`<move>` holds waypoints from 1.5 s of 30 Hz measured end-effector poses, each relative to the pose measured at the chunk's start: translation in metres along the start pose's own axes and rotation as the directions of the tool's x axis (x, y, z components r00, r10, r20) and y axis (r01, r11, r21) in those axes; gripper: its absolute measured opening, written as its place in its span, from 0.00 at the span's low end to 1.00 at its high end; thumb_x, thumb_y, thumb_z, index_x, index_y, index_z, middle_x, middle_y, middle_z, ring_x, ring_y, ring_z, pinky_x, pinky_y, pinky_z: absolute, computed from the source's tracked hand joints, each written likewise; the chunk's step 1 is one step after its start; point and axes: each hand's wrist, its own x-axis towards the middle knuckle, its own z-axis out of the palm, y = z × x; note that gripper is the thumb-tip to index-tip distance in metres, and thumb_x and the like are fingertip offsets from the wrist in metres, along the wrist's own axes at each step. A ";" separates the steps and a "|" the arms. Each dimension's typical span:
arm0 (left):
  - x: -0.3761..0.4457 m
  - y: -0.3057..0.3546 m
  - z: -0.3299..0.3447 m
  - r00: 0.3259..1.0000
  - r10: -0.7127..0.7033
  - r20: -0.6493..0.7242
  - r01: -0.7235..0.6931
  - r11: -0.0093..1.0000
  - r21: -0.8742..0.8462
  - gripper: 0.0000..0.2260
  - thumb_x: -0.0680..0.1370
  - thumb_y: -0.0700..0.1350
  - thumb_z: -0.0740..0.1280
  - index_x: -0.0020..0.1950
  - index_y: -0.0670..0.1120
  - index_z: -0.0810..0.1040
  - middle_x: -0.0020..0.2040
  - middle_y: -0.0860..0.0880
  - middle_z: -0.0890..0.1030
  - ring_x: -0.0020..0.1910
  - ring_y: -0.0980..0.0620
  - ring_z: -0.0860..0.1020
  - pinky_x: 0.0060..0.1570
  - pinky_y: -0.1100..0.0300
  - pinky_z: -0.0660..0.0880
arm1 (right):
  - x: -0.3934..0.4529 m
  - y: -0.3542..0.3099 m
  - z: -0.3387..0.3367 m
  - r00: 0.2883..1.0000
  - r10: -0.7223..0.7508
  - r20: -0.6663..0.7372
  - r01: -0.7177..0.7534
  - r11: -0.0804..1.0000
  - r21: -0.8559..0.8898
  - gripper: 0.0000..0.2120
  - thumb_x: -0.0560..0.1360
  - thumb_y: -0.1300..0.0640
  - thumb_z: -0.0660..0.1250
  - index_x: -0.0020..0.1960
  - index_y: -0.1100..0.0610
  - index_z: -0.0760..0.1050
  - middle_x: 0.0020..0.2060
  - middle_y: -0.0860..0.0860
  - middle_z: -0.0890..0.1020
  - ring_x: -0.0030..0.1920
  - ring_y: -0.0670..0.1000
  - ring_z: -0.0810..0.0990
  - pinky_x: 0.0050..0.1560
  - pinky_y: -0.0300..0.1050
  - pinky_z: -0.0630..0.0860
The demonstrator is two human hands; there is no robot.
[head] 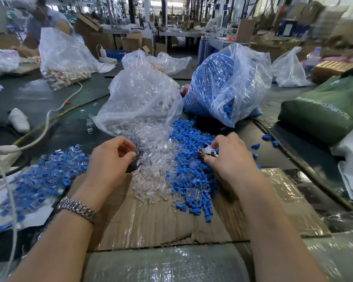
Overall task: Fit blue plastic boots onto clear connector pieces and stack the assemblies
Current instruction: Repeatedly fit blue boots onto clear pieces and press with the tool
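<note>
A clear connector point(135, 153) is pinched by the left hand point(110, 157) — the blue boots point(192, 176) lie just beside the right hand point(230, 157), by which a small metal tool point(208, 150) is gripped.

Piles ahead, bare cardboard near me

Two bags point(143, 98) block my far reach; loose parts point(192, 180) crowd the middle; cardboard point(151, 226) lies open.

A dark green desk point(39, 98) carries a flattened, tape-wrapped cardboard sheet point(161, 220), where loose clear connector pieces point(151, 180) lie beside a heap of blue boots point(192, 176). Behind stand a clear-piece bag point(139, 98) and a bag of blue boots point(226, 82). At left lie finished assemblies point(47, 174), a white cable point(47, 119) and a green bag point(324, 106) at right.
</note>
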 end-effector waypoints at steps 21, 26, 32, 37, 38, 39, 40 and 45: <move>-0.009 0.030 0.001 0.775 -0.031 0.632 0.623 0.205 -0.755 0.09 0.72 0.35 0.71 0.51 0.37 0.86 0.49 0.38 0.86 0.45 0.47 0.86 0.42 0.61 0.82 | 0.001 -0.009 0.010 0.988 -0.146 -0.042 0.151 0.970 0.191 0.06 0.80 0.57 0.69 0.55 0.52 0.82 0.49 0.49 0.84 0.50 0.49 0.80 0.50 0.41 0.74; -0.013 0.037 0.002 0.757 0.006 0.653 0.637 0.213 -0.741 0.09 0.72 0.36 0.71 0.50 0.38 0.87 0.51 0.37 0.86 0.46 0.46 0.86 0.42 0.62 0.82 | -0.005 -0.019 0.005 0.980 -0.195 -0.046 0.143 0.520 0.842 0.04 0.76 0.62 0.74 0.49 0.55 0.84 0.40 0.52 0.87 0.40 0.48 0.86 0.45 0.40 0.81; -0.018 0.044 0.001 0.768 0.031 0.640 0.614 0.252 -0.748 0.08 0.73 0.37 0.71 0.49 0.40 0.87 0.51 0.37 0.86 0.46 0.46 0.86 0.42 0.61 0.82 | -0.011 -0.028 0.001 0.929 -0.365 -0.052 0.141 0.220 0.965 0.04 0.75 0.63 0.73 0.45 0.56 0.85 0.37 0.54 0.85 0.38 0.50 0.85 0.44 0.41 0.82; -0.019 0.046 -0.001 0.778 0.025 0.627 0.602 0.255 -0.757 0.08 0.73 0.36 0.71 0.49 0.40 0.87 0.52 0.36 0.85 0.47 0.45 0.86 0.43 0.61 0.82 | -0.013 -0.030 0.003 0.910 -0.393 -0.128 0.303 0.422 0.855 0.05 0.76 0.63 0.73 0.45 0.55 0.83 0.37 0.51 0.85 0.38 0.47 0.83 0.42 0.38 0.79; -0.019 0.047 -0.001 0.780 0.026 0.625 0.598 0.261 -0.757 0.08 0.73 0.37 0.71 0.49 0.40 0.87 0.52 0.37 0.86 0.47 0.45 0.87 0.43 0.61 0.82 | -0.014 -0.031 0.003 0.904 -0.407 -0.135 0.327 0.450 0.831 0.04 0.77 0.63 0.73 0.46 0.55 0.83 0.38 0.52 0.86 0.39 0.47 0.82 0.44 0.40 0.80; -0.019 0.047 -0.002 0.782 0.028 0.622 0.594 0.266 -0.759 0.08 0.72 0.37 0.71 0.49 0.40 0.88 0.52 0.37 0.86 0.47 0.46 0.87 0.43 0.61 0.82 | -0.015 -0.031 0.003 0.898 -0.419 -0.139 0.346 0.475 0.809 0.03 0.77 0.62 0.73 0.46 0.55 0.83 0.39 0.52 0.86 0.40 0.47 0.81 0.46 0.43 0.80; -0.019 0.048 -0.002 0.784 0.031 0.620 0.590 0.270 -0.761 0.08 0.72 0.37 0.71 0.48 0.40 0.88 0.51 0.37 0.86 0.46 0.46 0.87 0.43 0.61 0.82 | -0.015 -0.032 0.003 0.894 -0.426 -0.138 0.358 0.493 0.793 0.03 0.77 0.61 0.73 0.46 0.55 0.83 0.38 0.51 0.85 0.41 0.47 0.81 0.48 0.44 0.79; -0.020 0.047 -0.002 0.800 0.054 0.598 0.562 0.282 -0.777 0.08 0.71 0.35 0.71 0.48 0.39 0.87 0.47 0.38 0.86 0.45 0.45 0.87 0.43 0.61 0.83 | -0.017 -0.033 0.004 0.889 -0.440 -0.124 0.365 0.520 0.772 0.02 0.77 0.61 0.73 0.46 0.56 0.83 0.36 0.45 0.83 0.39 0.43 0.78 0.44 0.35 0.75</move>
